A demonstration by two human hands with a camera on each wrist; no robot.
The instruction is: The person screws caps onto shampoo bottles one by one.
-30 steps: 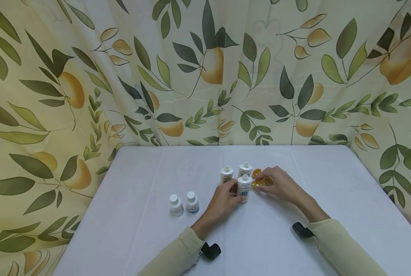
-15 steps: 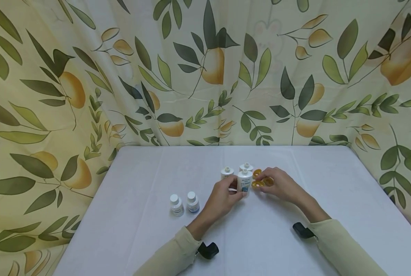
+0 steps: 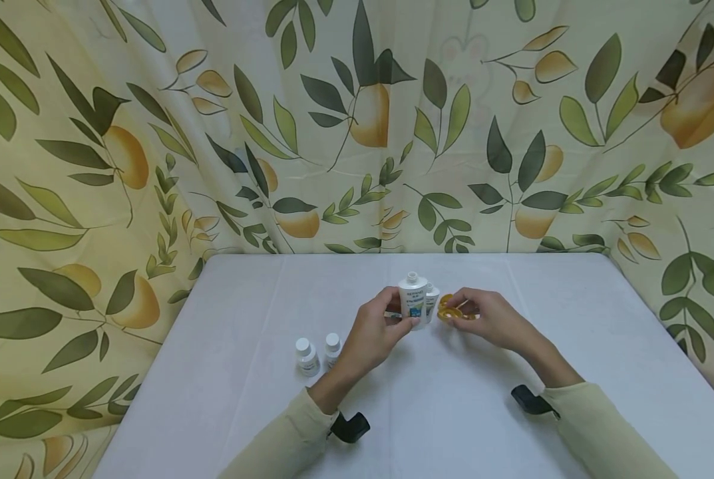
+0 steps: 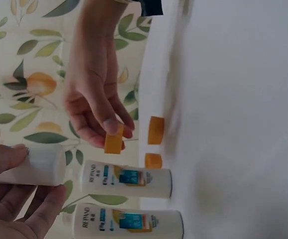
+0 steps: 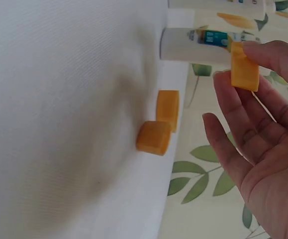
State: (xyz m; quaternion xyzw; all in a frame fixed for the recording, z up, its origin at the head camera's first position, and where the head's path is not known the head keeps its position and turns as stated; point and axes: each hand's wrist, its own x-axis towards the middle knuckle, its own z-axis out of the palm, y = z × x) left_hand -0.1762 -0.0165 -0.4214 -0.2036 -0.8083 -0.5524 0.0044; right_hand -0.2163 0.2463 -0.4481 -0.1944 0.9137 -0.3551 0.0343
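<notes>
My left hand (image 3: 368, 332) grips a white bottle (image 3: 413, 296) with a bare narrow neck, raised above the table. Thumb and fingertips of my right hand (image 3: 497, 319) pinch an orange cap (image 5: 244, 69), also lifted, just right of the bottles. Two more orange caps lie on the table below that hand: one cap (image 5: 167, 107) and a nearer cap (image 5: 153, 138). Behind the held bottle two similar labelled bottles stand upright, one bottle (image 4: 126, 178) closer to the caps and another bottle (image 4: 129, 221) beside it. In the head view the left hand and its bottle largely cover them.
Two small white-capped bottles stand left of the left forearm: one bottle (image 3: 307, 357) in full view, the other bottle (image 3: 332, 347) partly behind the wrist. A white cloth covers the table (image 3: 261, 299). A patterned curtain (image 3: 345, 133) hangs along its back edge.
My left hand has lifted the white bottle off the table and carried it up and slightly left. My right hand has raised an orange cap from the group of caps.
</notes>
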